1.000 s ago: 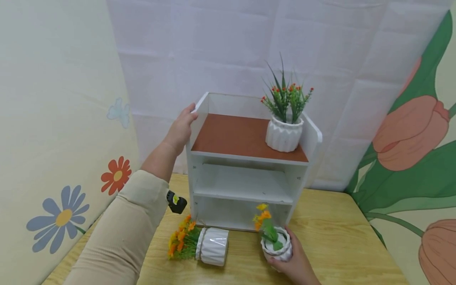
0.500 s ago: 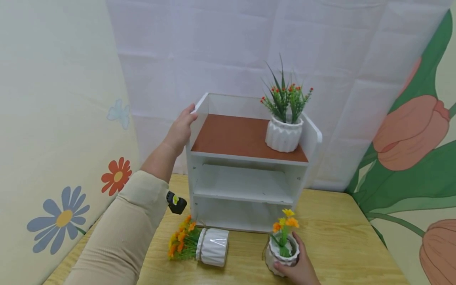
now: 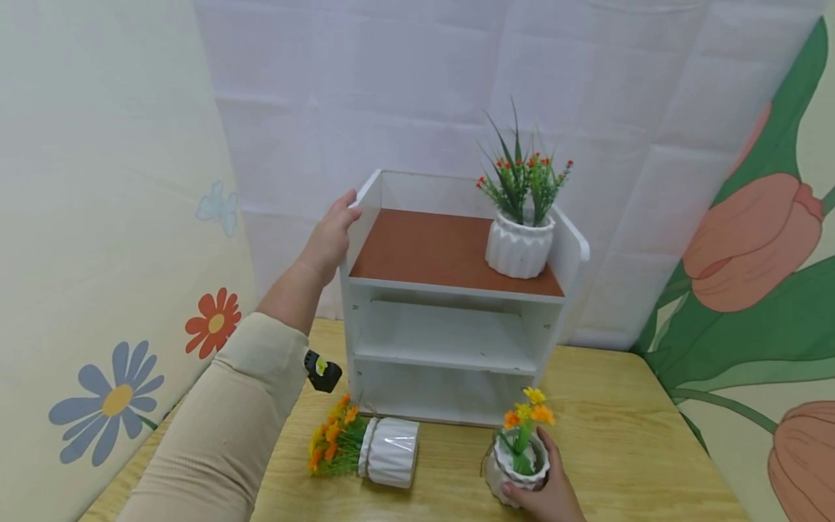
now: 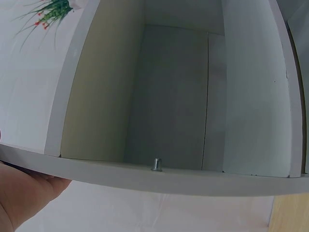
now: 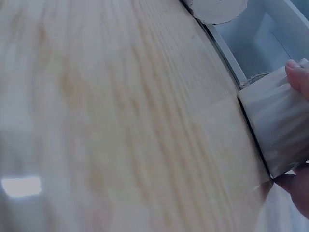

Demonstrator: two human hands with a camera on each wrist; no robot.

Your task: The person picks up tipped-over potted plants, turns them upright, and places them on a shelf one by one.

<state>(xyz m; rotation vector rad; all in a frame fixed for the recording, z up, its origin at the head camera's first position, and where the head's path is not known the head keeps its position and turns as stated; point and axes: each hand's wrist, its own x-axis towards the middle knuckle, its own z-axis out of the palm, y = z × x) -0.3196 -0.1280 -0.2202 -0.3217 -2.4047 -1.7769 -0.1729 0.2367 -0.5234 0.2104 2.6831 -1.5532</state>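
Note:
At the upper left of the white shelf unit [image 3: 349, 348], my left hand [image 3: 329, 238] grips the top of the side panel. In the left wrist view, part of that hand [image 4: 29, 193] shows under the panel edge [image 4: 145, 180]. My right hand [image 3: 553, 484] holds a white ribbed flowerpot [image 3: 499, 481] with artificial yellow and orange flowers [image 3: 530, 412], in front of the unit's right end. The right wrist view shows the pot [image 5: 275, 121] upright, its base at the tabletop, between thumb and fingers. A second white flowerpot [image 3: 391, 452] with orange flowers lies on its side.
A white pot [image 3: 520, 248] with red-flowered greenery stands on the unit's brown top, at the right. The unit has two open levels below. A wooden table [image 3: 607, 435] carries everything. A small black device [image 3: 322, 371] shows beside my left sleeve. Flower-printed cloths hang around.
My right hand has moved the held flowerpot to the right and slightly toward me. Its flowers have swung from leaning left to nearly upright. The left hand and shelf unit stay put.

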